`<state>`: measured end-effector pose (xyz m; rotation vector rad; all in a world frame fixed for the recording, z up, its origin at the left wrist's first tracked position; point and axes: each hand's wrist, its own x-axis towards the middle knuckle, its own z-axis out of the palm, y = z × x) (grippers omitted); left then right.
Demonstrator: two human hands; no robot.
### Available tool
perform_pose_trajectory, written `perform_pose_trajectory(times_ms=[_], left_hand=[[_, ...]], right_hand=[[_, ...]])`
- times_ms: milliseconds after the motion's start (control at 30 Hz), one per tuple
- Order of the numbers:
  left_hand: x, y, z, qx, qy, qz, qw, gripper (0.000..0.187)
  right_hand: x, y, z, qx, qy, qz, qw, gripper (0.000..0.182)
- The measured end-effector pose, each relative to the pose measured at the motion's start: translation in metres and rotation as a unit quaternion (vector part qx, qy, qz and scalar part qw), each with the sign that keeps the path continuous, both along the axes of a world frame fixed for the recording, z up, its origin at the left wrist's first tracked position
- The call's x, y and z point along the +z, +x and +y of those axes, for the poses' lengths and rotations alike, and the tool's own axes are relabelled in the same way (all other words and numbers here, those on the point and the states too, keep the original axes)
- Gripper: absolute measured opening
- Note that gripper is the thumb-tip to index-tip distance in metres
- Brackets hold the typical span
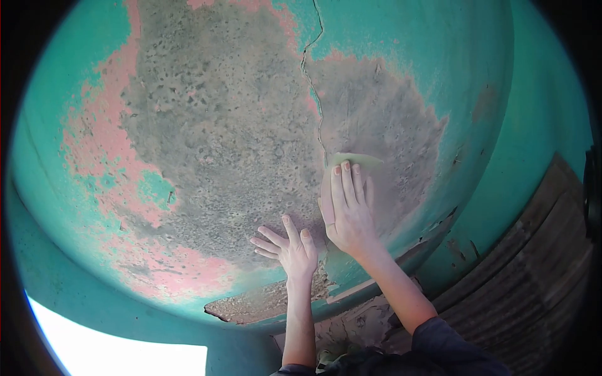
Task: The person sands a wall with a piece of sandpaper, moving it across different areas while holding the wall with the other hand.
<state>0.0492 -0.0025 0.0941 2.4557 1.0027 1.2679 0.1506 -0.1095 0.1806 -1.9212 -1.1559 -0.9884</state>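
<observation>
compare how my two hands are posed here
The left hand has fanned fingers; the right hand has most of its together. The left hand holds nothing, while the right hand lies flat over a green sheet against the wall. Both look dusty.

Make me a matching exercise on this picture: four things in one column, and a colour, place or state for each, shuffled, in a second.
Column 1
1. Left hand
2. Right hand
3. Crack
4. Sheet

Column 2
A. Pale green
B. Runs down into the grey patch
C. Fingers spread, holding nothing
D. Laid over the thing that shows past its fingertips

Right pairs: 1-C, 2-D, 3-B, 4-A
</observation>
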Motion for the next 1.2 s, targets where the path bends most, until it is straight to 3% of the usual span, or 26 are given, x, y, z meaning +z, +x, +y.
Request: perform_pose_trajectory(times_ms=[100,167,300,333,400,500,600,667,733,833,967,1067,1200], left_hand=[[0.002,-0.002,-0.001,-0.009,-0.017,-0.005,1.000,0.066],[0.002,-0.003,-0.001,-0.010,-0.013,0.003,1.000,0.065],[0.001,-0.002,-0.001,-0.005,-0.004,0.000,1.000,0.064],[0.002,-0.002,-0.002,-0.003,-0.013,0.019,1.000,0.066],[0.004,-0.007,-0.002,0.006,-0.020,0.036,0.999,0.067],[0.008,-0.019,-0.002,-0.007,-0.053,0.109,0.993,0.065],[0.014,-0.045,-0.002,-0.055,-0.022,0.094,0.994,0.062],[0.016,-0.057,-0.001,-0.037,0.015,0.086,0.995,0.059],[0.021,-0.069,0.001,-0.054,0.019,0.030,0.998,0.058],[0.035,-0.090,0.016,-0.012,0.057,0.039,0.998,0.058],[0.048,-0.120,0.057,0.035,0.106,-0.060,0.992,0.055],[0.060,-0.148,0.081,0.060,0.124,-0.010,0.990,0.054],[0.065,-0.163,0.101,0.046,0.165,0.009,0.985,0.054]], right_hand=[[-0.040,-0.007,-0.003,-0.025,-0.044,0.020,0.998,0.082],[-0.052,-0.007,-0.006,-0.032,-0.072,0.021,0.997,0.072],[0.027,-0.004,0.003,-0.008,-0.007,-0.025,1.000,0.081],[0.023,-0.006,0.003,-0.004,-0.009,-0.023,1.000,0.081],[0.004,-0.007,0.007,0.000,-0.018,-0.008,1.000,0.080],[-0.079,-0.019,0.006,-0.002,-0.065,0.020,0.998,0.079],[-0.084,-0.028,0.007,-0.002,-0.054,0.043,0.998,0.078],[-0.050,-0.024,0.020,0.039,-0.010,0.054,0.998,0.079],[0.006,-0.027,0.023,0.032,-0.012,-0.020,0.999,0.078],[0.047,-0.046,0.031,0.022,0.021,-0.035,0.999,0.078],[-0.027,-0.064,0.046,0.050,-0.012,-0.038,0.998,0.073],[-0.021,-0.074,0.058,0.039,-0.046,-0.055,0.997,0.072],[0.086,-0.096,0.066,0.050,0.022,-0.101,0.993,0.071]])
